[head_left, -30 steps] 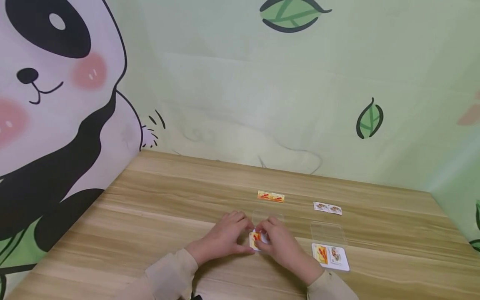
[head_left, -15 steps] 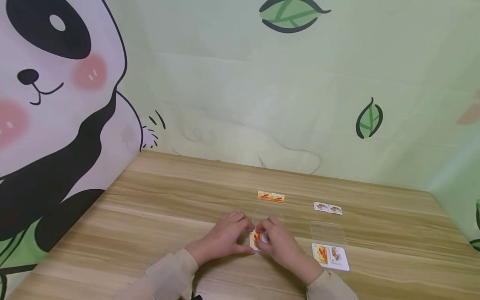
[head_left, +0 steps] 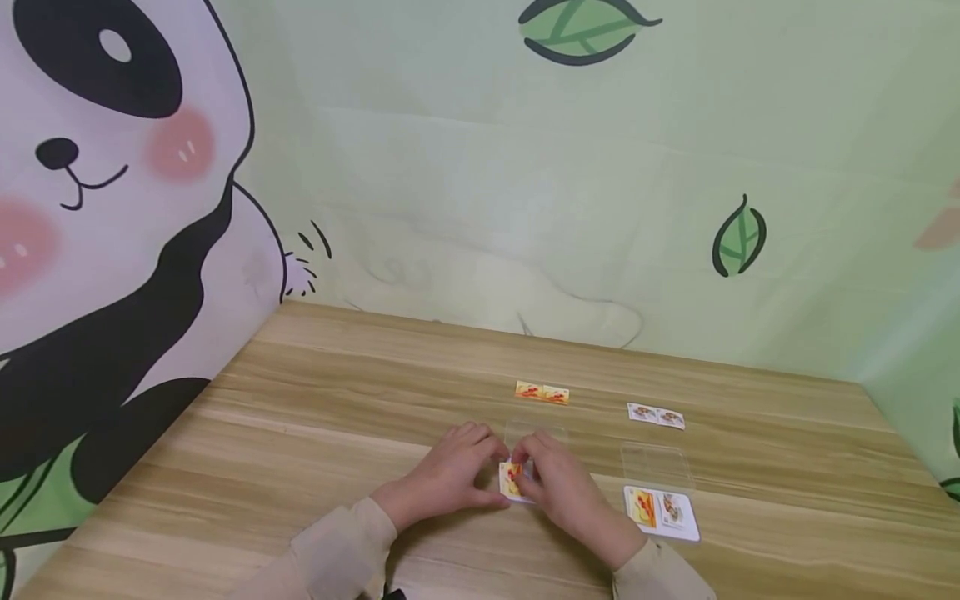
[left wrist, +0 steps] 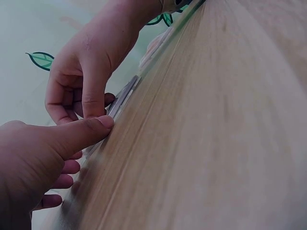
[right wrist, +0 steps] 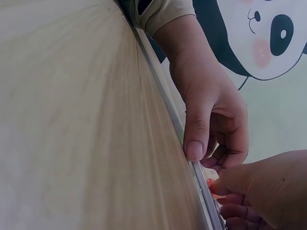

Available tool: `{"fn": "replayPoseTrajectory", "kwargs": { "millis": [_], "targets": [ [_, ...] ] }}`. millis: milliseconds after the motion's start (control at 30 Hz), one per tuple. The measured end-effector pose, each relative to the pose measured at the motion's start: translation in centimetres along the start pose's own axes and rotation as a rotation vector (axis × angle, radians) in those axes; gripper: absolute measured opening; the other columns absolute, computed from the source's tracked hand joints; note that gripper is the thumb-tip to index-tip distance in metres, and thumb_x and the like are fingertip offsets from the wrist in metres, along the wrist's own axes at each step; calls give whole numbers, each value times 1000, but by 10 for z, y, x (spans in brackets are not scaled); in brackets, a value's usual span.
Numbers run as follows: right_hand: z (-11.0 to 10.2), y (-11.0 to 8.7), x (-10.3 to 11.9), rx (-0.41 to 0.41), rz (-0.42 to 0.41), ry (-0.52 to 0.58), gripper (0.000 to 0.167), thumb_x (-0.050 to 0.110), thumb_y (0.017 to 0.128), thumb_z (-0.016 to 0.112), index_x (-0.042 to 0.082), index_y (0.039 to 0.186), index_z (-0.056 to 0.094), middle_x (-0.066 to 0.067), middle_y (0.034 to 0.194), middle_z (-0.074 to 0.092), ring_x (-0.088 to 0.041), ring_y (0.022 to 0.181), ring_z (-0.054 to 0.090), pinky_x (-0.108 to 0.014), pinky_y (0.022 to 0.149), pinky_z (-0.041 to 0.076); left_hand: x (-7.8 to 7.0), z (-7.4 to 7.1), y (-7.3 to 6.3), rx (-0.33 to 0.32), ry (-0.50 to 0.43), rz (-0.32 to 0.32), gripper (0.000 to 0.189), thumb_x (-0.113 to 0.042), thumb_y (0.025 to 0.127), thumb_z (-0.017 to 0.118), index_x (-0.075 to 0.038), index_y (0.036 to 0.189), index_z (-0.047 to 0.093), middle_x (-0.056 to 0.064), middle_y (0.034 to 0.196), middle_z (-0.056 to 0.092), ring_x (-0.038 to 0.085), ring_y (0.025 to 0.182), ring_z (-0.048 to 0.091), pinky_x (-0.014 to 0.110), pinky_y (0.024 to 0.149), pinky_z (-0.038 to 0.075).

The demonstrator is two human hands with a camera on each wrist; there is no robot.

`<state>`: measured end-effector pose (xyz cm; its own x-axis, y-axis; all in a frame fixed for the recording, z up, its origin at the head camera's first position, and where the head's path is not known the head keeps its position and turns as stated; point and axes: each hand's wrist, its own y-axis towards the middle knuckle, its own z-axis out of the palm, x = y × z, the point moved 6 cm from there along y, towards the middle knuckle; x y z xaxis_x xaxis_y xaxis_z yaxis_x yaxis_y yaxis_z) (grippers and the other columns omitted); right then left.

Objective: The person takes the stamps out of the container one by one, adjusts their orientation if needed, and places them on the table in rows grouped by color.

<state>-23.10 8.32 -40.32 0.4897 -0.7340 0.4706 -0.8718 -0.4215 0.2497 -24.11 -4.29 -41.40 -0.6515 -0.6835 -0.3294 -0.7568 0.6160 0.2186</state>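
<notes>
In the head view, a small yellow-and-red picture card (head_left: pixel 508 481) lies on a thin white board with a bluish edge, mostly covered by my hands. My left hand (head_left: pixel 459 468) grips that board at its left side, thumb at the near edge and fingertips at the far edge. The board's side (left wrist: pixel 125 98) shows as a thin layered strip in the left wrist view. My right hand (head_left: pixel 558 485) bends over the board with thumb and fingers curled together at the card's right side. Its fingertips seem to pinch the card, partly hidden.
To the right lies a similar white board (head_left: pixel 686 531) with a yellow card (head_left: pixel 642 507) and a white food-picture card (head_left: pixel 672 510). Clear plastic covers (head_left: pixel 657 467) lie behind both boards. Farther back are a yellow card pair (head_left: pixel 542 392) and a white card pair (head_left: pixel 656 416).
My right thumb has drawn back slightly to the right, showing more of the yellow-and-red card. My left hand holds its place.
</notes>
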Motion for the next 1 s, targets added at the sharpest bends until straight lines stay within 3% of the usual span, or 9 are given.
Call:
{"fn": "replayPoseTrajectory", "kwargs": {
  "millis": [433,667,1000],
  "targets": [
    [0,0,4,-46,-45,-102,9,7,83,70,10,91,68,4,87,58,-9,75,55,-21,65,48,0,0,0,14,10,-4,50,-48,76,76,-16,111,61,-3,110,59,14,104,50,36,95,41],
    [-5,-1,5,-56,-13,-153,5,9,84,69,12,88,67,6,81,55,-6,70,50,-18,59,43,0,2,0,17,22,-3,51,-47,76,77,-16,113,60,-3,109,58,14,103,50,37,96,42],
    [-15,-1,5,-25,23,-140,7,7,83,68,14,82,65,5,78,56,-5,68,48,-17,58,40,1,3,0,15,28,-5,52,-46,76,77,-15,114,60,-3,110,58,14,104,50,36,95,43]
  ]
}}
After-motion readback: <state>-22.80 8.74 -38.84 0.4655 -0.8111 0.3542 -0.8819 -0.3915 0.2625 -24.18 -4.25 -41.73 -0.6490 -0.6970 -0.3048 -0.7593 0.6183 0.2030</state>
